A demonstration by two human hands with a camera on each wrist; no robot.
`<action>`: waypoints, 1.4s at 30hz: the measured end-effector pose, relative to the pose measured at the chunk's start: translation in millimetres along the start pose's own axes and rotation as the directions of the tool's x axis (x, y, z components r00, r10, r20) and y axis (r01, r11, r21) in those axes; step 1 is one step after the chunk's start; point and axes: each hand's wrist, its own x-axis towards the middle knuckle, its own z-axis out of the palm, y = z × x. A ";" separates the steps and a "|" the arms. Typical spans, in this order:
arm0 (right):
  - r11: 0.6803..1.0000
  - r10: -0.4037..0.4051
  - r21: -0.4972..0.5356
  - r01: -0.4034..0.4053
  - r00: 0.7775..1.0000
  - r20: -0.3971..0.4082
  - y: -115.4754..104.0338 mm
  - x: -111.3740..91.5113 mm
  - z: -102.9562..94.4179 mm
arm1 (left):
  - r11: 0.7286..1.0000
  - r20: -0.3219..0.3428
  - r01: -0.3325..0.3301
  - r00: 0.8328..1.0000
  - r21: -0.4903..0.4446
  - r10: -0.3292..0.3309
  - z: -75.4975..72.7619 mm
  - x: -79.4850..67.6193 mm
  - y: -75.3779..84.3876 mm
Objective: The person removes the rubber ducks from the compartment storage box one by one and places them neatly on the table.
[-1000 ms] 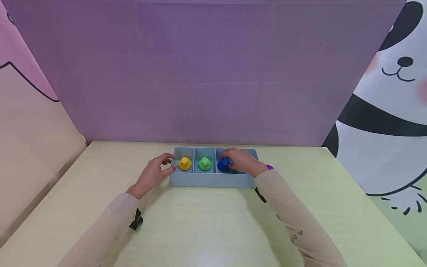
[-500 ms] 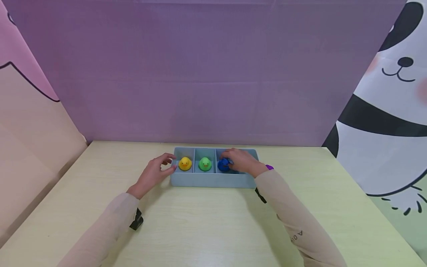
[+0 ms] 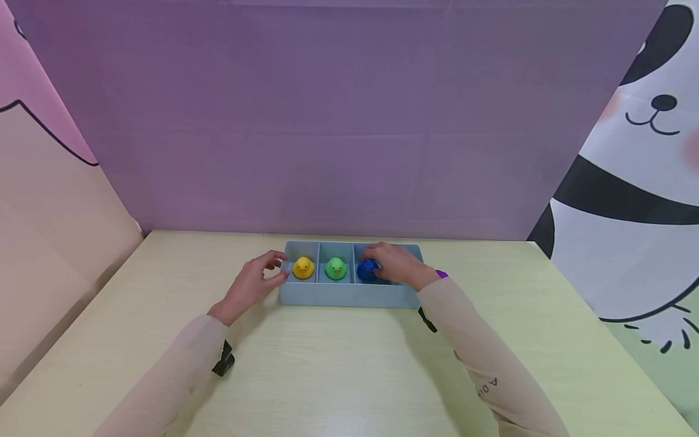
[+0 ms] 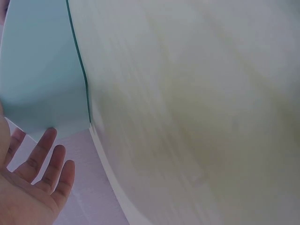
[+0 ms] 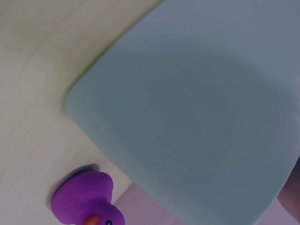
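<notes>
A light blue divided box [image 3: 349, 295] stands near the table's far edge. In its left compartment sits a yellow rubber duck [image 3: 303, 267], with a green rubber duck [image 3: 335, 268] in the one beside it. My right hand [image 3: 398, 264] reaches into the third compartment and pinches a blue rubber duck [image 3: 366, 269], partly covering it. At the box's left end is my left hand [image 3: 252, 282], its fingers spread and the fingertips at the rim. The left wrist view shows those fingers [image 4: 43, 152] loosely extended against the box's end.
A purple rubber duck [image 5: 84, 197] lies on the table just right of the box, mostly hidden behind my right wrist in the head view. A purple backdrop [image 3: 349, 121] rises behind the table [image 3: 327, 370]. My right forearm hides the box's right end.
</notes>
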 end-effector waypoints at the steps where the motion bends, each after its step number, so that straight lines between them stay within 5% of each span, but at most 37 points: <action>1: 1.000 -0.002 -0.005 0.002 1.000 -0.001 0.1 -0.2 -0.3 | 1.000 0.003 0.004 1.000 0.000 -0.004 -0.3 0.0 0.8; 42: 0.999 -0.042 0.018 0.045 0.989 -0.142 4.5 -18.7 -44.8 | 1.000 0.011 0.028 1.000 -0.013 -0.027 -1.1 -2.0 1.5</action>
